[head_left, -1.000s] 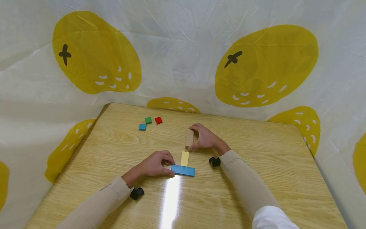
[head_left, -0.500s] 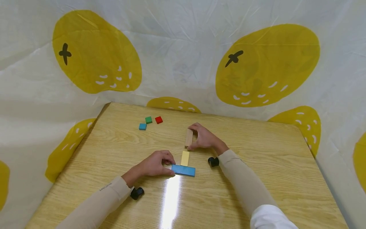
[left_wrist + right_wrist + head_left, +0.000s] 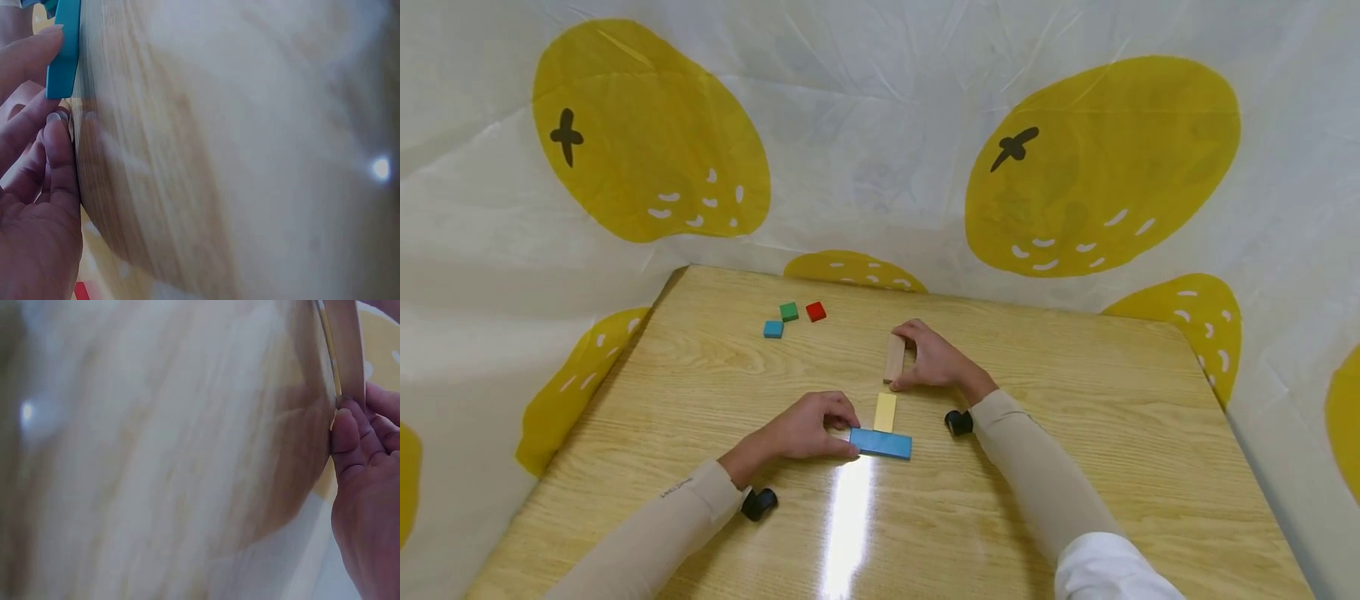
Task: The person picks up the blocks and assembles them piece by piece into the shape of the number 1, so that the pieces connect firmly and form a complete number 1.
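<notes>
In the head view, my left hand point(image 3: 812, 427) pinches the left end of a long blue wooden block point(image 3: 883, 443) between thumb and fingers. The same block point(image 3: 64, 53) shows teal in the left wrist view. A yellow block point(image 3: 885, 412) lies at a right angle to it, its near end meeting the blue block's far side. Beyond the yellow one, my right hand point(image 3: 934, 358) holds a plain wooden block point(image 3: 894, 358) by its two ends. A small gap separates those two in the head view. Whether the plain block touches the table cannot be told.
Toward the back left of the wooden table point(image 3: 1075, 417) lie three small square blocks: green point(image 3: 788, 312), red point(image 3: 816, 312) and blue point(image 3: 773, 330). A white cloth with yellow fruit prints point(image 3: 865, 125) hangs behind the table.
My right hand has shifted slightly left with the plain wooden block, more in line with the yellow block. My left hand and the blue block stay put.
</notes>
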`<state>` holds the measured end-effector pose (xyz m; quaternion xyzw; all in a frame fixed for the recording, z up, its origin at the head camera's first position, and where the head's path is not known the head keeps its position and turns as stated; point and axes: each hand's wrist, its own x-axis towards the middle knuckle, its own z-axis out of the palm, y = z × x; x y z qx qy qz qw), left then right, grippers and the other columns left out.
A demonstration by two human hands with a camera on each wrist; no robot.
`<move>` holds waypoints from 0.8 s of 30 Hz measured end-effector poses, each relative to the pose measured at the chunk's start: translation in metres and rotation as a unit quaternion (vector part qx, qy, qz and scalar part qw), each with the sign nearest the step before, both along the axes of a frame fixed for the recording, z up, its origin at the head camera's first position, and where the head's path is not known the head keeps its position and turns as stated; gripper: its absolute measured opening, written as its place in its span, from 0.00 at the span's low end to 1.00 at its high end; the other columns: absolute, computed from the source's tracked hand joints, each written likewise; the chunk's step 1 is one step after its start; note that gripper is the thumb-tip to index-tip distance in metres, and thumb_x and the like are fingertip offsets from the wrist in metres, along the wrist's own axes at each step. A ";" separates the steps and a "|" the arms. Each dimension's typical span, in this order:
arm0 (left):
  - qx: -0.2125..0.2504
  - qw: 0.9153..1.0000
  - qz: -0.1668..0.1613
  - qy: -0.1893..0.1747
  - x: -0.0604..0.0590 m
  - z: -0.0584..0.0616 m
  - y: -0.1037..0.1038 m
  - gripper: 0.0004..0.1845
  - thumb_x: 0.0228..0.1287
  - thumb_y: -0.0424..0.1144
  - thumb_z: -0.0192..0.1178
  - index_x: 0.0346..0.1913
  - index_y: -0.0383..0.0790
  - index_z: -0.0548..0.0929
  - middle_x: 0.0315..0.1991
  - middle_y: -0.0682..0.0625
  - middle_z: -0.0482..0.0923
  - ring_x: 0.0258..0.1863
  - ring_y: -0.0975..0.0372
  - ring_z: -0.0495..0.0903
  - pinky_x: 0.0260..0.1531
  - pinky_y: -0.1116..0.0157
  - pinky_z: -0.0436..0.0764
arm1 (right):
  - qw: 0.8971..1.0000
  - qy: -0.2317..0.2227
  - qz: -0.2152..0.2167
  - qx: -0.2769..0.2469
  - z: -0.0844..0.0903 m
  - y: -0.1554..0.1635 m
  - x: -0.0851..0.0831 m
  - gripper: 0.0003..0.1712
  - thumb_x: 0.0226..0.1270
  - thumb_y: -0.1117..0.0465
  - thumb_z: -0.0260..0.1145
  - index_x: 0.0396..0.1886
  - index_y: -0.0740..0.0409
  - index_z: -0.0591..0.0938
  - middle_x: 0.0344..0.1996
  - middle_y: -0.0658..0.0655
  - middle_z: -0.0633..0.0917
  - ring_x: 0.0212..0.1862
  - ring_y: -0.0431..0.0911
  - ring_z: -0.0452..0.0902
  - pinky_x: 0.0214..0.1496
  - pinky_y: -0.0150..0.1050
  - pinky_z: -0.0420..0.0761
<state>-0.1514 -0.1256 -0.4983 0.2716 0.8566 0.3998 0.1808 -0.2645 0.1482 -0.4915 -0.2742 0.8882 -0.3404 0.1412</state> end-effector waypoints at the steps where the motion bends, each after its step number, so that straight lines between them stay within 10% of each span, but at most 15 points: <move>1: 0.001 1.000 -0.001 0.000 0.000 -0.001 0.000 0.14 0.57 0.49 0.79 0.44 0.50 0.91 0.45 0.59 0.82 0.42 0.67 0.78 0.47 0.71 0.79 | 1.000 0.001 0.000 0.001 0.000 0.000 0.000 0.59 0.46 0.51 0.88 0.75 0.66 0.69 0.68 0.63 0.72 0.63 0.55 0.72 0.71 0.53 0.74; 24: 0.002 1.000 -0.003 0.004 -0.001 -0.001 0.000 0.15 0.57 0.49 0.79 0.45 0.49 0.91 0.45 0.59 0.82 0.43 0.68 0.78 0.48 0.71 0.79 | 0.998 -0.040 -0.023 -0.040 -0.005 0.006 -0.001 0.49 0.56 0.56 0.83 0.74 0.64 0.70 0.64 0.64 0.74 0.61 0.55 0.69 0.67 0.49 0.71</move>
